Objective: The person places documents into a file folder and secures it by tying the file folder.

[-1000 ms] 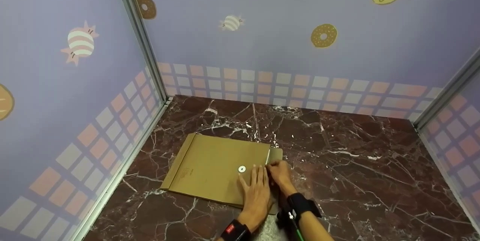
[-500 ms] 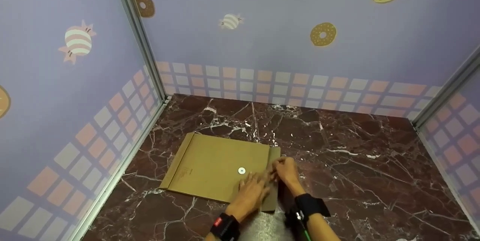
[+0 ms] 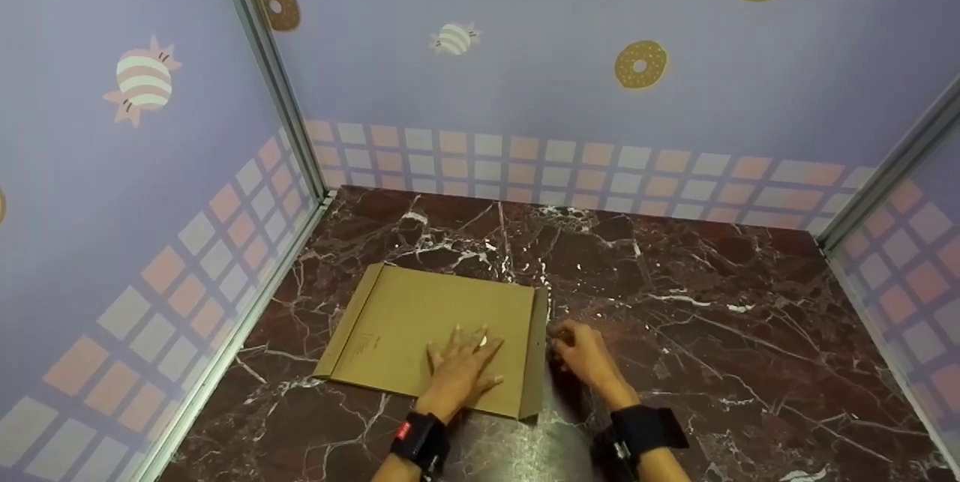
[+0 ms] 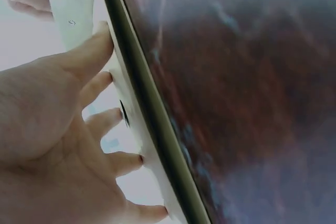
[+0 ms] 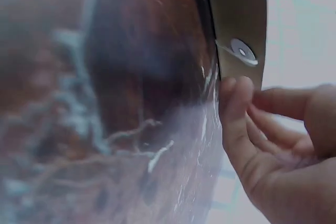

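Note:
A brown paper document envelope (image 3: 420, 317) with a button closure lies flat on the marbled surface. My left hand (image 3: 456, 373) rests on its front, fingers spread straight, partly covering a white button (image 3: 484, 341). Along the right side, the narrow flap (image 3: 534, 362) stands tilted up from the envelope. At the flap's edge is my right hand (image 3: 589, 358), fingers curled. Up close in the right wrist view, its thumb and fingers pinch the flap edge, just below another round button (image 5: 242, 51) with a white string (image 5: 231, 51) across it.
Dark red marbled tabletop (image 3: 720, 362) with white veins spreads around the envelope. Purple patterned walls (image 3: 450, 92) stand at the back and both sides, with metal corner posts (image 3: 274, 70). Black straps (image 3: 649, 429) circle both wrists.
My left hand has slid left from the flap side and spread over the envelope's button. The flap has tilted up from lying flat. My right hand has shifted slightly right.

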`<action>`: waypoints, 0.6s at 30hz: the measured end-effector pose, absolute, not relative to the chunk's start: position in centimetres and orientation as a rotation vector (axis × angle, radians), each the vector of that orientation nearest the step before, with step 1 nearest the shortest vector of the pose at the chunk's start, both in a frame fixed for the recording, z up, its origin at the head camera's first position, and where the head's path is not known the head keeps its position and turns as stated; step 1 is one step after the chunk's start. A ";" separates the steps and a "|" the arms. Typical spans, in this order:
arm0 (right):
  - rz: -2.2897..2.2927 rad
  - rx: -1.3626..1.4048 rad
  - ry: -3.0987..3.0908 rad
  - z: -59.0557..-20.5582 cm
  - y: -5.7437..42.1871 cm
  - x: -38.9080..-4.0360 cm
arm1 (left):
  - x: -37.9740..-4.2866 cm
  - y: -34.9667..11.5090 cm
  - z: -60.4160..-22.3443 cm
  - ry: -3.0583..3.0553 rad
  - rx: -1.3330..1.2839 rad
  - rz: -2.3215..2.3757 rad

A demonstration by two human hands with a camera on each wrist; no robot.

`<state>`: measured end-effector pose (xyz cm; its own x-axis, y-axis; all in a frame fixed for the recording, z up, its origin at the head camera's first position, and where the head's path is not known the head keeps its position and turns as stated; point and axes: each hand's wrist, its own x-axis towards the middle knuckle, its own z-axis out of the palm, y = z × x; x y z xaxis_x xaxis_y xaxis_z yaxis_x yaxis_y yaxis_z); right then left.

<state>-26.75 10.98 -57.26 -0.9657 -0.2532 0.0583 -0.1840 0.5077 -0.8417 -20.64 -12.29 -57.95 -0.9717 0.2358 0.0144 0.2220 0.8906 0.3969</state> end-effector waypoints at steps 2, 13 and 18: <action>-1.425 -0.538 2.683 -57.5 10.9 -26.4 | -20.7 -12.1 -57.9 3.009 0.347 0.594; -1.163 -0.788 2.953 -57.9 10.5 -25.5 | -20.5 -9.1 -57.4 2.969 0.346 0.554; -1.103 -0.842 3.016 -58.2 10.5 -25.3 | -20.1 -7.6 -57.5 2.985 0.297 0.551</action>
<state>-25.30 10.53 -58.18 -0.8564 -0.3985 0.3282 -0.5162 0.6533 -0.5538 -20.14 -7.63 -57.54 -0.9769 0.2068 -0.0542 0.1738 0.9160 0.3616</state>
